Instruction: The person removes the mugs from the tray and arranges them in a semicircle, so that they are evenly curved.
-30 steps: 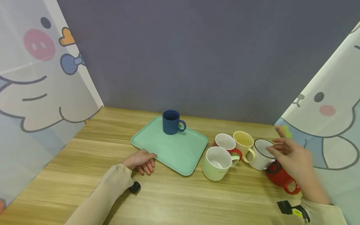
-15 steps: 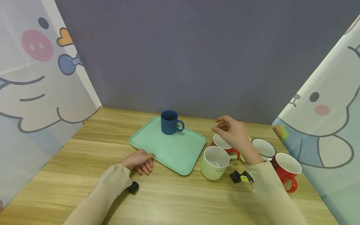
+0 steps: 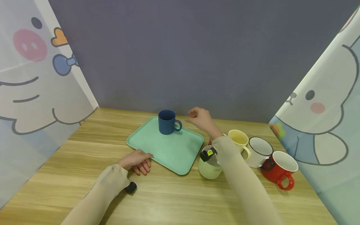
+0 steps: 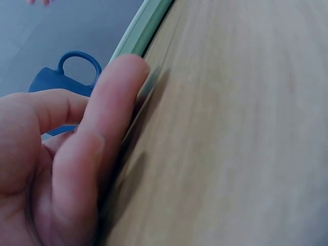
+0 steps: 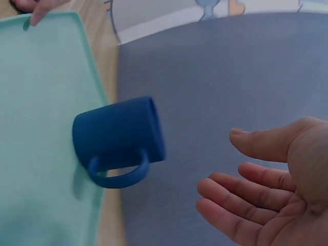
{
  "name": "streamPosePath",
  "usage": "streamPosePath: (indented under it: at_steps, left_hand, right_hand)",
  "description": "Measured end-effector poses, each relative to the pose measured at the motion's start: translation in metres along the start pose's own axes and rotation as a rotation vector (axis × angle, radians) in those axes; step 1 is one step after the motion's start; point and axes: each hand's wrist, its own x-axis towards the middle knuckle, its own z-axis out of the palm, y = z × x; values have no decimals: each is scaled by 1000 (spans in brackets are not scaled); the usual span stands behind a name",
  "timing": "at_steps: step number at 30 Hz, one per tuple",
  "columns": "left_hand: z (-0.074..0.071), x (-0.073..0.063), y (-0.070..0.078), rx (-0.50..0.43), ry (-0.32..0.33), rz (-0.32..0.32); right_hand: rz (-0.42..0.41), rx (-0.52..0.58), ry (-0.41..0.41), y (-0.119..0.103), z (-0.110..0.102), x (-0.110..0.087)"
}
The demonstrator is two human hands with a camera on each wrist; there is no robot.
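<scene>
A dark blue mug stands upright near the back of a mint-green tray, its handle pointing right. At the tray's near left edge is my left hand, its thumb over the rim and its fingers curled at the outer side. In the left wrist view, an index finger lies right at the tray's rim. My right hand hovers in the air to the right of the blue mug, apart from its handle. The right wrist view shows that hand's fingers loosely bent, with nothing held.
To the tray's right stand a light green mug, a yellow mug, a white mug with a black rim and a red mug. Another red mug is mostly hidden by my right sleeve. A grey panel rises behind the table.
My right hand has moved left from over the red and white mugs, across the other mugs, to beside the blue mug. My left hand stays at the tray's edge.
</scene>
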Motion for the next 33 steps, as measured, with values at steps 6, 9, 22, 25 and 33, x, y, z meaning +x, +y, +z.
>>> streamPosePath:
  at_steps: [6,9,22,25,33]
  left_hand:
    - [2,-2,-3,-1,12,-15]
    - [4,-3,-4,0,6,-14]
    - [3,-5,-3,-12,-4,-4]
    - [2,-5,-2,-14,-6,1]
    - [-1,-2,0,-13,-15,10]
  right_hand:
    - [87,4,-67,3,24,26]
    - [144,47,-106,6,37,33]
    - [193,31,-129,18,64,45]
    - [190,37,-133,16,66,46]
    - [151,5,-197,17,70,47]
